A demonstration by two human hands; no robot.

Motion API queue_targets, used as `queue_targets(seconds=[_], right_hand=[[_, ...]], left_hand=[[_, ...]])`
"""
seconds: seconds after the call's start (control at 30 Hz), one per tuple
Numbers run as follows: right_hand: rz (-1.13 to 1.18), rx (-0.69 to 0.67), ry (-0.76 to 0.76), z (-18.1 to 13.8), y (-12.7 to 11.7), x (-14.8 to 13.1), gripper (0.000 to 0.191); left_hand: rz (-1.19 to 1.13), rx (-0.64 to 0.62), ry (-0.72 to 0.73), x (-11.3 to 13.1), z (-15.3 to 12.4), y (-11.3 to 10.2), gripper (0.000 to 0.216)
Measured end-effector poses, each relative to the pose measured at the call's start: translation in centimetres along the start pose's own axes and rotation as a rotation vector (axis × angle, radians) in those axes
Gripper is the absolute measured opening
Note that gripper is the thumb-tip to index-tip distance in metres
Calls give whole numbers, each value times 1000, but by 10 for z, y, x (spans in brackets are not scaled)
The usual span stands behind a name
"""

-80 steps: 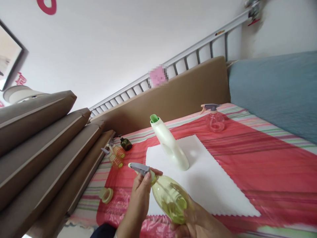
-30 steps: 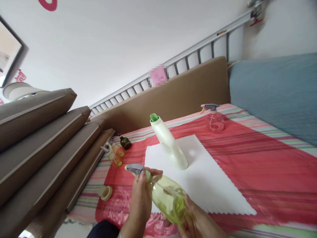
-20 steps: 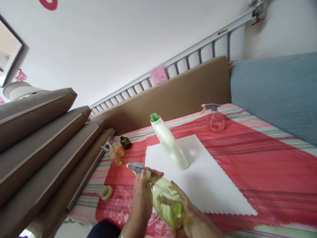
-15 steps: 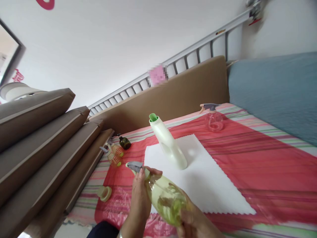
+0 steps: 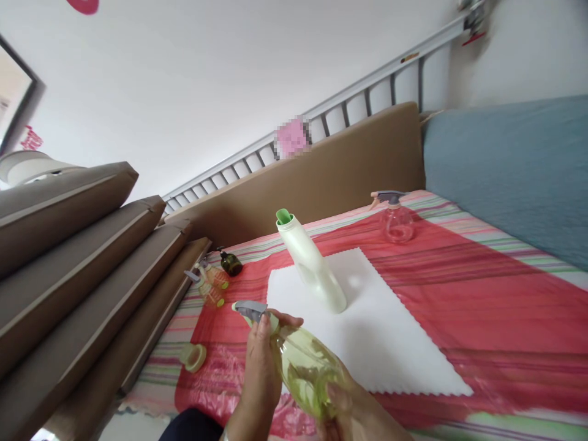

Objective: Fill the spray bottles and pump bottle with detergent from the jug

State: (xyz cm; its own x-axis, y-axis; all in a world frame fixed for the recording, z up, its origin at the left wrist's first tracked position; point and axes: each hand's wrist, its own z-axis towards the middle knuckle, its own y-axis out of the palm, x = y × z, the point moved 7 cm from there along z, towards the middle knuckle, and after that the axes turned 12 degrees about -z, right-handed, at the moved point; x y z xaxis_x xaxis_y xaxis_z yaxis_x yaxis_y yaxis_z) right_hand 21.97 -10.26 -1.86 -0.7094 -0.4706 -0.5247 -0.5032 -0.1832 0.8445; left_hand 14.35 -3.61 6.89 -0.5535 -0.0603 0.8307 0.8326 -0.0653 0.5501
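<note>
Between both hands I hold a clear yellow-green spray bottle [image 5: 307,361], tilted with its grey trigger head to the left. My left hand [image 5: 266,355] is closed around the neck just under the trigger. At the base, my right hand [image 5: 353,404] grips the lower body, its fingers partly hidden by the bottle. Beyond them a pale green plastic bottle [image 5: 316,269] with an uncapped, bright green spout stands on a white scalloped sheet [image 5: 399,343]. A pale yellow-green cap [image 5: 193,358] lies left of my left hand.
Clear spray bottles [image 5: 209,285] and a dark pump bottle [image 5: 231,263] are at the far left. A pink-tinted spray bottle [image 5: 397,223] stands at the back right. Brown cushions [image 5: 92,294] line the left, a blue cushion [image 5: 509,177] the right. Red plastic [image 5: 496,306] covers the striped cloth.
The spray bottle has turned very slightly in my hands, and both hands keep their grip. Everything else stays in place, with a tiny shift of the view.
</note>
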Motion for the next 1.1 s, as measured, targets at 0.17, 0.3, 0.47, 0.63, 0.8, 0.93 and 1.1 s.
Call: queue_targets(seconds=[0.17, 0.3, 0.47, 0.63, 0.8, 0.93, 1.1], right_hand=[[60, -67, 210, 1, -2, 9, 60], [114, -96, 283, -1, 10, 6, 69], [43, -28, 107, -2, 4, 4, 54], [-15, -152, 136, -1, 3, 9, 59], [29, -40, 147, 0, 4, 7, 61], [25, -14, 6, 1, -2, 2, 54], [121, -139, 179, 1, 3, 12, 65]], left_hand=[[27, -49, -47, -2, -4, 10, 35], [50, -5, 19, -1, -7, 7, 33], [75, 102, 152, 8, -7, -3, 32], [68, 4, 99, 8, -5, 9, 31], [38, 59, 103, 7, -5, 5, 33], [67, 84, 97, 7, -4, 3, 36], [147, 22, 74, 9, -9, 15, 37]])
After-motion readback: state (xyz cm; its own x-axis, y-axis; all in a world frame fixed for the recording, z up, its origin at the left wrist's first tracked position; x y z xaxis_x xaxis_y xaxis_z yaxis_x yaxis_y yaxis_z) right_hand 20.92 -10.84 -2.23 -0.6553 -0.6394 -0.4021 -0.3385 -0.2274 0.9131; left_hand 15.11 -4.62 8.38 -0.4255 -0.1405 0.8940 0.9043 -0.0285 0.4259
